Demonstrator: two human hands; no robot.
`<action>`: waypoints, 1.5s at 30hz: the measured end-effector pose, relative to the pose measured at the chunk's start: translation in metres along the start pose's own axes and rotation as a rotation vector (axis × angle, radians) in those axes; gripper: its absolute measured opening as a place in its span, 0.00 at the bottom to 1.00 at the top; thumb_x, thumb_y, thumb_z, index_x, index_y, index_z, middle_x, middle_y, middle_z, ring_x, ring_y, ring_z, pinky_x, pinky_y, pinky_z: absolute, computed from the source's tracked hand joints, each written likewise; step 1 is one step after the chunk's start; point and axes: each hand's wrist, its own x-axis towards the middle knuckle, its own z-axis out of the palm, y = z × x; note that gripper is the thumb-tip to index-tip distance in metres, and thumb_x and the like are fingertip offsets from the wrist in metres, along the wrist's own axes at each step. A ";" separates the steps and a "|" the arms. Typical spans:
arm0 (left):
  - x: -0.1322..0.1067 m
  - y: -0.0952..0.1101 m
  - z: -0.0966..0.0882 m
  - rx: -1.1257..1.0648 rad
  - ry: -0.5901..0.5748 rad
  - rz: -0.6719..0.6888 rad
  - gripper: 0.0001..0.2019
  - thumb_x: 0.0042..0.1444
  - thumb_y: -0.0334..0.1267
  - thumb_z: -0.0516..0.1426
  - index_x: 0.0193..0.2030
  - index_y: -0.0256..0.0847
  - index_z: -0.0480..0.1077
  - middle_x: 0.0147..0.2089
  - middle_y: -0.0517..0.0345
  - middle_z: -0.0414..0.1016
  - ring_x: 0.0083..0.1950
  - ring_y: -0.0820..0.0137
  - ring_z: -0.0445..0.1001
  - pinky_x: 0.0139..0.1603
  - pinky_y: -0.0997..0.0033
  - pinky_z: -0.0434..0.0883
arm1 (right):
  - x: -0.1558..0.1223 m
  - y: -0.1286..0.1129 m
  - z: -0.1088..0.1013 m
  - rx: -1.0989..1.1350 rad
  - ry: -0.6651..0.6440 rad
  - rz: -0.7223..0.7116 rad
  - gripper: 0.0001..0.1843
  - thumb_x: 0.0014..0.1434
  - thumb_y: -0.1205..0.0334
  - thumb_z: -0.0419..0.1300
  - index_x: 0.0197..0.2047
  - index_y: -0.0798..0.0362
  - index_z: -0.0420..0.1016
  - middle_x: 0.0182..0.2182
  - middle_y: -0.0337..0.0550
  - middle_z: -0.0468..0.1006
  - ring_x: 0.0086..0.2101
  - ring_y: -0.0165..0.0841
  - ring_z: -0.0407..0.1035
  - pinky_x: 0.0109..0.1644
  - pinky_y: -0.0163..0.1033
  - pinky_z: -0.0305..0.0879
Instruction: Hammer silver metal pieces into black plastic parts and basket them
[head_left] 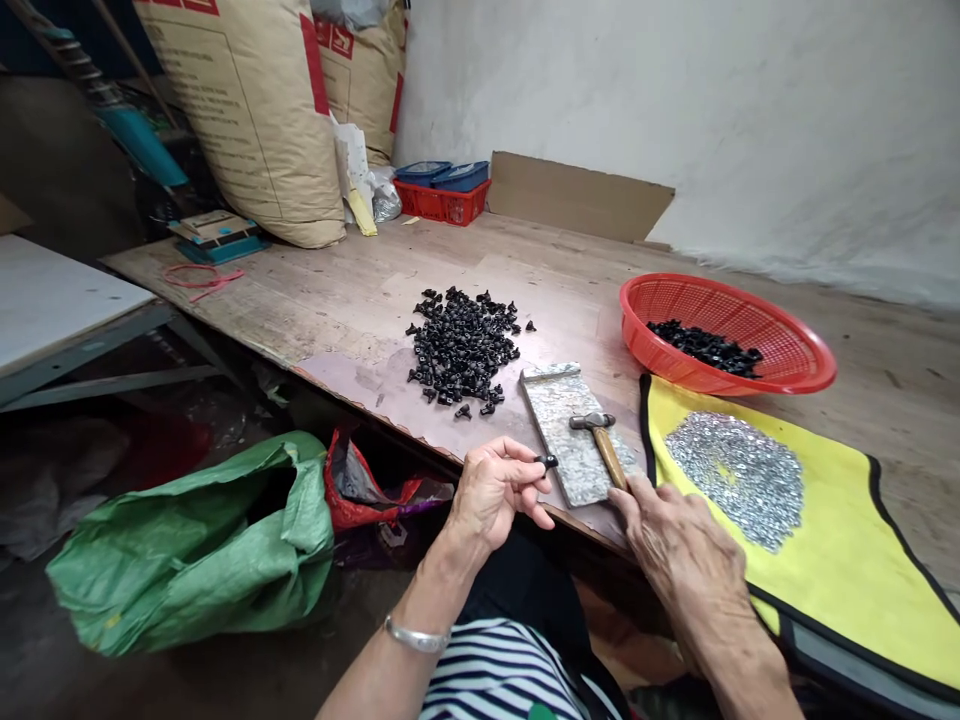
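Observation:
My left hand (501,490) pinches a small black part (549,461) between thumb and fingertips, just off the near left edge of a grey stone slab (551,415). The fingers of my right hand (679,545) close on the wooden handle of a hammer (609,450). Its metal head lies over the slab; whether it touches the stone I cannot tell. A pile of similar black parts (465,345) is spread on the table beyond my left hand. To the right, many tiny shiny metal pieces (739,475) lie heaped on a yellow cloth (847,545) with black edging.
A red plastic basket (814,365) with more black parts (705,348) stands at the right. Large paper sacks (247,120) and a red crate (450,205) with blue-lidded boxes are at the back. An open green sack (202,560) sits below the table's left edge.

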 end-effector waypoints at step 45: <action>-0.018 -0.029 -0.009 0.514 0.035 0.220 0.07 0.43 0.33 0.58 0.32 0.36 0.68 0.19 0.64 0.69 0.13 0.77 0.63 0.15 0.77 0.62 | 0.036 -0.010 -0.013 1.249 -0.457 0.355 0.13 0.47 0.56 0.64 0.22 0.56 0.68 0.12 0.35 0.66 0.12 0.25 0.58 0.15 0.31 0.55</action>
